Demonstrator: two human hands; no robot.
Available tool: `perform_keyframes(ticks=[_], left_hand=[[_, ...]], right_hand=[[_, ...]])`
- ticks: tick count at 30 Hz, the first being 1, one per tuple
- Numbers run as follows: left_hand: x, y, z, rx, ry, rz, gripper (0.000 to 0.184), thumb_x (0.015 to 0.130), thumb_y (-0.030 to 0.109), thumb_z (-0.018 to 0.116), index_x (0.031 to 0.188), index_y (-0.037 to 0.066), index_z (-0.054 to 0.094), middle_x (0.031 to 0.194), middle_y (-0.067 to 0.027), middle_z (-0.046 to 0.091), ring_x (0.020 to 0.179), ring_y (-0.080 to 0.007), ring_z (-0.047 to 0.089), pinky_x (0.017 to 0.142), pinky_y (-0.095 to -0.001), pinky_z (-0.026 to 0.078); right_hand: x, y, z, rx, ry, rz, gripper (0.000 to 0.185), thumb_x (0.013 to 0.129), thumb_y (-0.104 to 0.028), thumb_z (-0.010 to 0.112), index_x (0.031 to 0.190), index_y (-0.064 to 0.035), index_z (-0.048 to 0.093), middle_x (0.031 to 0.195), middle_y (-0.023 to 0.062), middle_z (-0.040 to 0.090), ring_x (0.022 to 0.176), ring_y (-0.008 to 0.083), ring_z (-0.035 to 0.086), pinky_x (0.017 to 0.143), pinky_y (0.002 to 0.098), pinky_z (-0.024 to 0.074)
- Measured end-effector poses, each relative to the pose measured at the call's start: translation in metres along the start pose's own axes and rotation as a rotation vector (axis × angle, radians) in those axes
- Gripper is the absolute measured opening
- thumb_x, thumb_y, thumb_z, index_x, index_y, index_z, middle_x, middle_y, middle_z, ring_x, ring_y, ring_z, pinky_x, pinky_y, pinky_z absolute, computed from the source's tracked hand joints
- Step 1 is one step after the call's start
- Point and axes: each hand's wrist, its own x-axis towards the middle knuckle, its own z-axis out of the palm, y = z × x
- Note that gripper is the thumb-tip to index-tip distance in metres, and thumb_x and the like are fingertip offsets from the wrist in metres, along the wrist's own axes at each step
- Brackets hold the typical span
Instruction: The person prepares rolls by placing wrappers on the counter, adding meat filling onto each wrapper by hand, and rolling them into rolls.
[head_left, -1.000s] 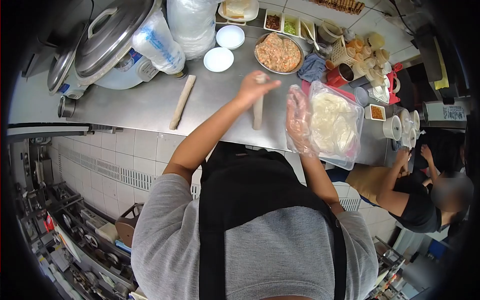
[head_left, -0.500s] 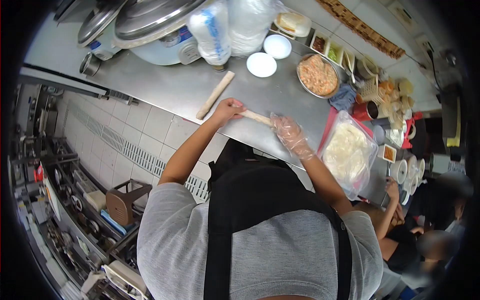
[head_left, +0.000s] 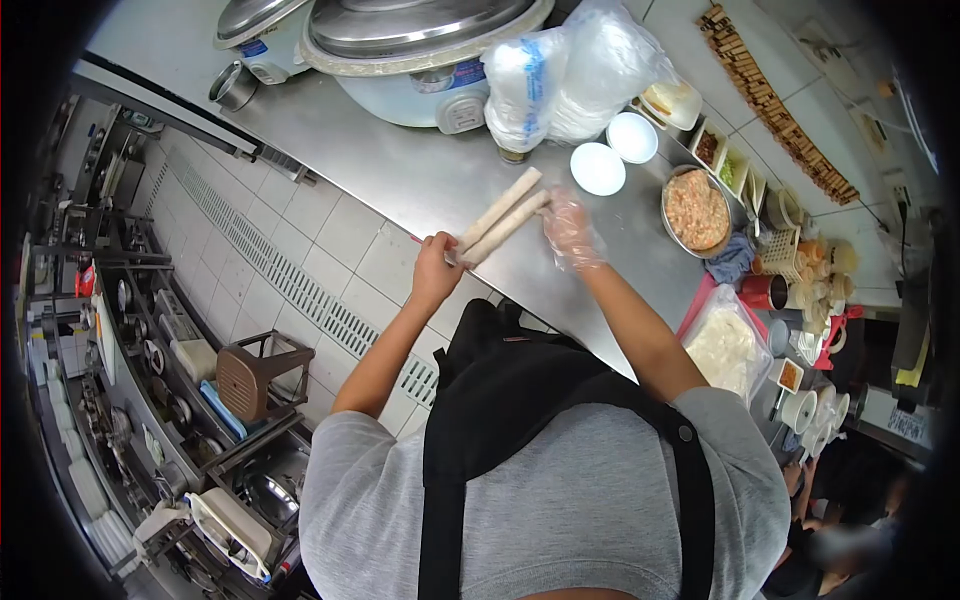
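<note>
Two long pale rolls lie side by side at a slant near the front edge of the steel counter. My bare left hand (head_left: 437, 270) grips the lower end of the nearer roll (head_left: 508, 228), at the counter edge. My right hand (head_left: 570, 232), in a clear plastic glove, closes on that roll's upper end. The farther roll (head_left: 500, 208) lies right beside it, its lower end close to my left fingers. Whether my left fingers touch the farther roll too, I cannot tell.
Behind the rolls stand a large rice cooker (head_left: 415, 95), bagged containers (head_left: 525, 90) and two white bowls (head_left: 598, 169). To the right are a bowl of orange-flecked filling (head_left: 696, 210), a blue cloth (head_left: 731, 259) and plastic-covered dough (head_left: 728, 345). Co-workers are at lower right.
Both hands have carried the held roll up against the other one, from a flatter angle to a slant. The view has shifted, so the counter things appear farther right.
</note>
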Motion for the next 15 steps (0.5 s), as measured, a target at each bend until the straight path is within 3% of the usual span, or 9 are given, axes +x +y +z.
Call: perform_keyframes(ticks=[2, 3, 4, 5, 6, 8, 10, 11, 15], left_hand=[[-0.004, -0.003, 0.000, 0.007, 0.136, -0.043, 0.072, 0.062, 0.015, 0.091, 0.120, 0.001, 0.050, 0.115, -0.0185, 0.050, 0.090, -0.0300, 0.061, 0.077, -0.0367, 0.056], [-0.005, -0.008, 0.002, 0.067, 0.175, 0.070, 0.094, 0.056, 0.022, 0.096, 0.131, 0.001, 0.043, 0.120, -0.0189, 0.043, 0.089, -0.0246, 0.059, 0.070, -0.0308, 0.058], [-0.004, -0.013, 0.003, 0.068, 0.175, 0.073, 0.094, 0.056, 0.022, 0.096, 0.131, 0.001, 0.043, 0.120, -0.0189, 0.043, 0.089, -0.0246, 0.059, 0.070, -0.0308, 0.058], [-0.003, -0.018, 0.005, 0.027, 0.110, 0.048, 0.097, 0.056, 0.022, 0.096, 0.133, 0.002, 0.042, 0.123, -0.0192, 0.041, 0.088, -0.0244, 0.059, 0.070, -0.0310, 0.058], [-0.002, -0.018, 0.006, -0.014, 0.041, 0.025, 0.099, 0.055, 0.022, 0.097, 0.134, 0.002, 0.041, 0.125, -0.0195, 0.039, 0.088, -0.0242, 0.059, 0.071, -0.0311, 0.058], [0.007, -0.025, 0.010, -0.024, 0.047, 0.054, 0.091, 0.056, 0.020, 0.096, 0.131, 0.002, 0.047, 0.116, -0.0168, 0.046, 0.082, -0.0207, 0.060, 0.070, -0.0309, 0.057], [0.019, -0.030, 0.007, 0.020, -0.064, 0.136, 0.076, 0.057, 0.016, 0.094, 0.121, 0.002, 0.056, 0.104, -0.0125, 0.053, 0.074, -0.0175, 0.060, 0.067, -0.0297, 0.055], [0.021, -0.029, 0.005, -0.005, -0.045, 0.175, 0.066, 0.057, 0.013, 0.093, 0.113, 0.002, 0.061, 0.095, -0.0094, 0.056, 0.069, -0.0163, 0.059, 0.064, -0.0292, 0.053], [0.030, -0.026, -0.005, 0.058, -0.150, 0.220, 0.067, 0.059, 0.011, 0.093, 0.116, 0.003, 0.059, 0.102, -0.0111, 0.057, 0.074, -0.0182, 0.061, 0.064, -0.0282, 0.055]], right_hand=[[-0.006, -0.005, 0.022, 0.417, -0.240, 0.565, 0.030, 0.095, -0.020, 0.056, 0.121, -0.0047, 0.058, 0.094, 0.0051, 0.063, 0.088, 0.0166, 0.063, 0.075, 0.0332, 0.0534], [-0.006, -0.011, 0.021, 0.626, -0.362, 0.850, 0.030, 0.096, -0.022, 0.056, 0.120, -0.0039, 0.057, 0.092, 0.0049, 0.063, 0.086, 0.0153, 0.063, 0.074, 0.0319, 0.0530], [-0.004, -0.014, 0.020, 0.834, -0.483, 1.136, 0.031, 0.098, -0.024, 0.057, 0.120, -0.0030, 0.056, 0.090, 0.0047, 0.063, 0.084, 0.0140, 0.063, 0.073, 0.0307, 0.0526], [-0.002, -0.017, 0.019, 0.835, -0.477, 1.140, 0.031, 0.098, -0.024, 0.057, 0.120, -0.0030, 0.056, 0.090, 0.0047, 0.063, 0.084, 0.0140, 0.063, 0.073, 0.0307, 0.0526], [0.014, -0.032, -0.002, 0.931, -0.549, 1.184, 0.036, 0.093, -0.026, 0.060, 0.120, -0.0034, 0.057, 0.101, 0.0089, 0.064, 0.090, 0.0204, 0.065, 0.079, 0.0314, 0.0538], [0.029, -0.048, -0.007, 1.029, -0.606, 1.236, 0.041, 0.089, -0.029, 0.063, 0.121, -0.0038, 0.057, 0.112, 0.0130, 0.065, 0.096, 0.0268, 0.068, 0.084, 0.0321, 0.0551], [0.034, -0.049, 0.011, 0.533, -0.404, 0.954, 0.047, 0.084, -0.032, 0.067, 0.120, -0.0038, 0.056, 0.115, 0.0162, 0.063, 0.108, 0.0315, 0.064, 0.094, 0.0396, 0.0512], [0.035, -0.049, 0.014, 0.529, -0.394, 0.969, 0.047, 0.084, -0.032, 0.067, 0.120, -0.0038, 0.056, 0.115, 0.0162, 0.063, 0.108, 0.0315, 0.064, 0.094, 0.0396, 0.0512], [0.045, -0.051, -0.008, 0.465, -0.374, 0.971, 0.044, 0.085, -0.028, 0.065, 0.121, -0.0045, 0.054, 0.119, 0.0218, 0.061, 0.114, 0.0375, 0.059, 0.099, 0.0444, 0.0470]])
